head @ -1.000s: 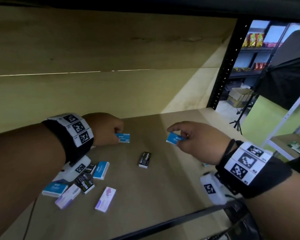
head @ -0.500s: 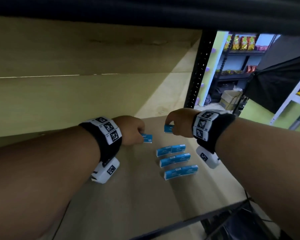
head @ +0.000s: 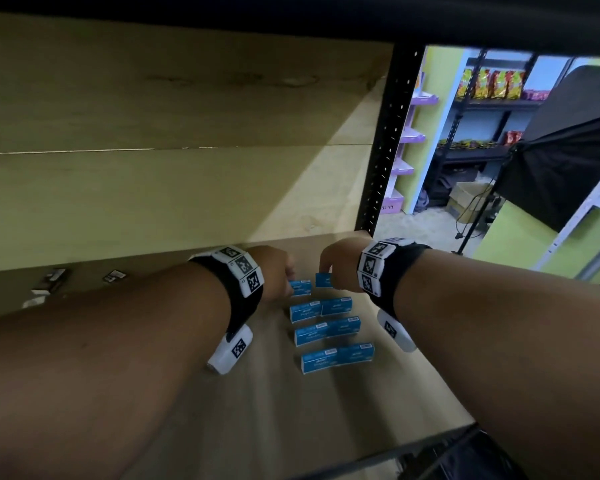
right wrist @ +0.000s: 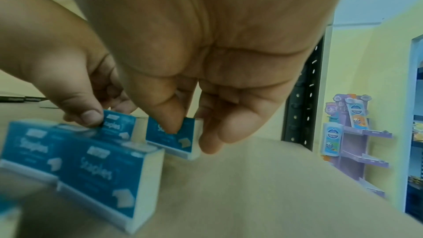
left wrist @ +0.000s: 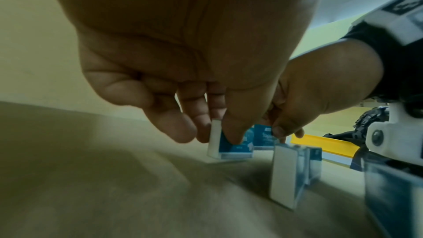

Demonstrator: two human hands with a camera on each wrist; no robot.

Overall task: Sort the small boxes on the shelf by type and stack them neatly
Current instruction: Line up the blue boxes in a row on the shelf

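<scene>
Three rows of blue staples boxes (head: 327, 330) stand on edge, two to a row, on the wooden shelf (head: 291, 417). Behind the back row, my left hand (head: 288, 282) pinches a blue staples box (head: 301, 287) between thumb and fingers, its lower edge at the board (left wrist: 231, 145). Just to its right, my right hand (head: 328, 271) pinches a second blue staples box (head: 323, 280), tilted slightly with its lower edge close to the board (right wrist: 174, 137). The two held boxes sit side by side with a small gap. In the right wrist view the back row (right wrist: 91, 166) is blurred in front.
Several small black and white boxes (head: 54, 277) lie at the back left of the shelf. A black perforated upright (head: 385, 150) stands at the shelf's right rear corner. A dark rail (head: 378, 457) marks the front edge. The wooden back wall rises just behind the hands.
Both hands carried their blue boxes from the loose pile to the right end of the shelf. In the last half second they lowered them behind the back row and drew closer together.
</scene>
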